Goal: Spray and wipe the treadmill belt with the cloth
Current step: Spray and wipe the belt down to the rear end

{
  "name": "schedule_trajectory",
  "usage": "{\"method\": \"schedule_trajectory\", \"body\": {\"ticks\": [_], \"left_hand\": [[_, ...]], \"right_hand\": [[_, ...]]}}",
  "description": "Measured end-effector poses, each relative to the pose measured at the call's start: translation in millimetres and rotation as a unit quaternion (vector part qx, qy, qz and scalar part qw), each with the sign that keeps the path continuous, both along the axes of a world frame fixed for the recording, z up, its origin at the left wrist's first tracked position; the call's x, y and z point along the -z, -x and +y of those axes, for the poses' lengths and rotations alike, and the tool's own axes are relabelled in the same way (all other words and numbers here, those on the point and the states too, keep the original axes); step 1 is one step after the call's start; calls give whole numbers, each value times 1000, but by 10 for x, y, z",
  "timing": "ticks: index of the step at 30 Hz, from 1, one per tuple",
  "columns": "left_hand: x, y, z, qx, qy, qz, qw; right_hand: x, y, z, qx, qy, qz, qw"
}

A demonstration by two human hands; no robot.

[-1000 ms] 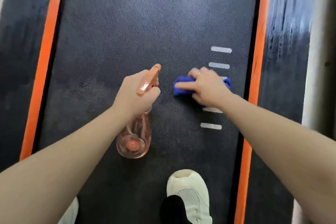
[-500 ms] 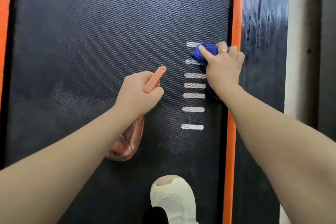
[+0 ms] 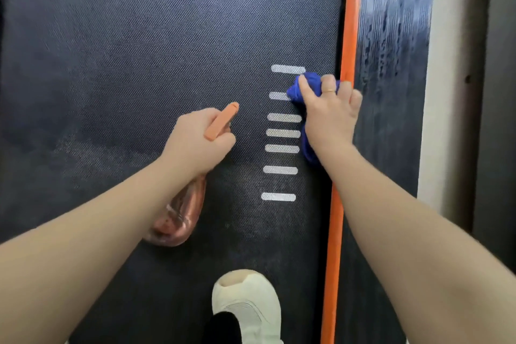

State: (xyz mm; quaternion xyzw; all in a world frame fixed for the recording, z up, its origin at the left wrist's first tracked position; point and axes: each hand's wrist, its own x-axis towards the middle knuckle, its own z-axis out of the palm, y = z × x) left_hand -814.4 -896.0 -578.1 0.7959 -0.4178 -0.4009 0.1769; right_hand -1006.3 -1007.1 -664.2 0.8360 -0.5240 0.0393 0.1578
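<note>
Wiping, not spraying, at this moment. Pressing a bunched blue cloth (image 3: 303, 89) onto the belt (image 3: 167, 36) with the right hand (image 3: 329, 114), fingers curled over the wad and pinching it, a ring showing on one finger. Working at the belt's right edge, right against the orange strip (image 3: 346, 36), just beside the upper white marks (image 3: 283, 117); part of the cloth trailing back under the wrist.

Gripping a spray bottle (image 3: 178, 218) in the left hand (image 3: 195, 139), fingers wrapped round the neck, orange trigger (image 3: 222, 121) poking out forward past the knuckles, pink body hanging down under the forearm above the belt. Not possible to tell whether squeezing the trigger; no mist showing.

Standing on the belt in a pale shoe (image 3: 245, 304), near the bottom of the view.

Judging from the dull, streaked patches across the left and middle of the belt: plenty left to cover. Next, probably dragging the cloth back along the edge or sweeping it leftward, keeping firm downward pressure and avoiding snagging it on the orange strip; then aiming the nozzle at a fresh stretch before spraying.
</note>
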Motion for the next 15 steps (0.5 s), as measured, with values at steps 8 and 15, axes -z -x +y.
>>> {"method": "schedule_trajectory", "body": {"ticks": [8,15], "left_hand": [[-59,-122,-4,-71,-23,118,990],[-41,-193,79,-45,-11,104,994]], "right_hand": [[-101,136,231,-32,-89,13,995],[-111,-96,110,39,-142,-70,987]]}}
